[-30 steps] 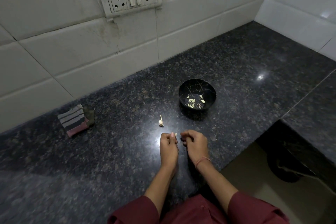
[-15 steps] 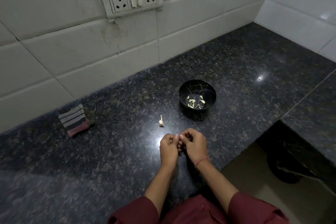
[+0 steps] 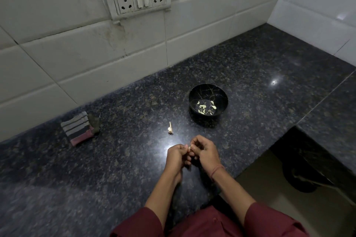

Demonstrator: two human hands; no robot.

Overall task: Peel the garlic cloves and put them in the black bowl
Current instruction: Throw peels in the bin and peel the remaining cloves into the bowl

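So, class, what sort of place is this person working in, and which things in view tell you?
Most likely a home kitchen: a dark granite counter against a white tiled wall, with peeled garlic cloves in a black bowl.

Round black bowl with thin gold crack-like lines (image 3: 198, 93) stands upright on the dark counter. I count several small pale peeled garlic cloves (image 3: 202, 106) loose on its bottom, clustered near the middle. Left of the bowl and nearer the person, well apart from it, a small pale garlic bulb remnant (image 3: 170, 130) sits alone, thin stalk pointing up. One more pale garlic clove (image 3: 189, 147) shows as a speck pinched between the fingertips of the left hand (image 3: 176, 156) and right hand (image 3: 205, 152); skin on or off, I cannot tell.
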